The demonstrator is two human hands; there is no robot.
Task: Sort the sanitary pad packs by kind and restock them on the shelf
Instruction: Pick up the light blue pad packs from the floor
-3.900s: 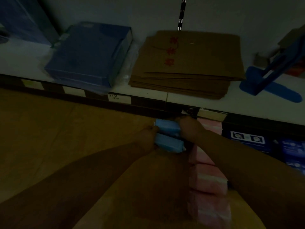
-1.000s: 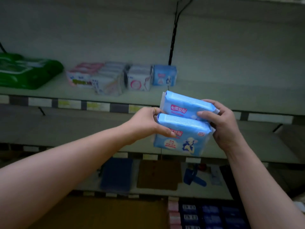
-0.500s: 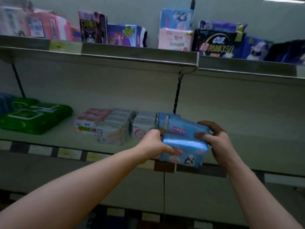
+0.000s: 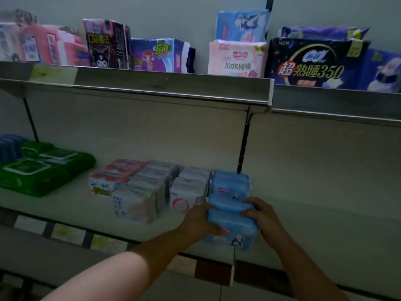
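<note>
Head view, lower centre: left hand (image 4: 200, 221) and right hand (image 4: 261, 215) clasp two blue packs (image 4: 231, 222) between them, set before matching blue stock (image 4: 231, 182) on shelf (image 4: 65, 211).

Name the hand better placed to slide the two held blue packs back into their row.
Right hand, probably: its side of the shelf has room, while the left hand sits close beside the white packs. Both grip the blue packs.
</note>
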